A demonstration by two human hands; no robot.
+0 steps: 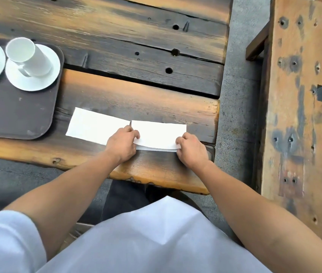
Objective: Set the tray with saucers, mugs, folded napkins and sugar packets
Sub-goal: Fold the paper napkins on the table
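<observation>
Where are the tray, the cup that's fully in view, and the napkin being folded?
tray (8, 115): head view, bare dark surface near its front.
mug (29, 56): head view, white side wall.
napkin being folded (158, 134): head view, top layer between both hands.

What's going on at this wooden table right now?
A person is folding a white napkin on the table, with the left hand and right hand each pinching a near corner. A second napkin lies flat just to its left. The dark tray already carries two saucers, the right saucer with a mug on it. Neither napkin is on the tray, and no sugar packets are visible.
</observation>
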